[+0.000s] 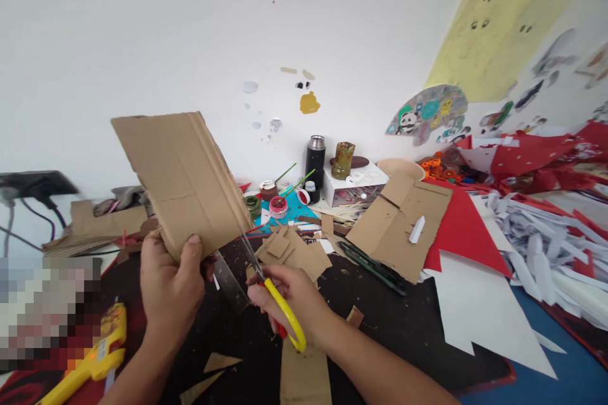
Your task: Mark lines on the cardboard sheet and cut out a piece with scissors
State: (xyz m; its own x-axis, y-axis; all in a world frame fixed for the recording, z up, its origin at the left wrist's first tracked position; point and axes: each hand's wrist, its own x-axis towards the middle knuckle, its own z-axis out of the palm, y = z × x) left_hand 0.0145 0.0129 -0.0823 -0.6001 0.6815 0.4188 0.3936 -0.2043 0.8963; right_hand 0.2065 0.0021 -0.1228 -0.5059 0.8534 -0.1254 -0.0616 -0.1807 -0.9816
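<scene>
My left hand (171, 278) grips the lower edge of a large brown cardboard piece (183, 180), its thumb on the front face. The cardboard stands tilted up in front of the white wall. In my right hand (297, 300) are scissors (285, 315) with yellow and red handles, my fingers closed around them. One blade of the scissors touches the cardboard's lower right edge. Beneath the cardboard, between my hands, a wide metal blade (231, 283) shows; what it belongs to is partly hidden.
A yellow glue gun (102, 354) lies at the lower left. Cardboard scraps (297, 253), paint jars (278, 205), a black flask (315, 164) and a white box (356, 186) stand or lie ahead. Red paper (468, 228), white paper (479, 316) and a dark green cutter (373, 267) are right.
</scene>
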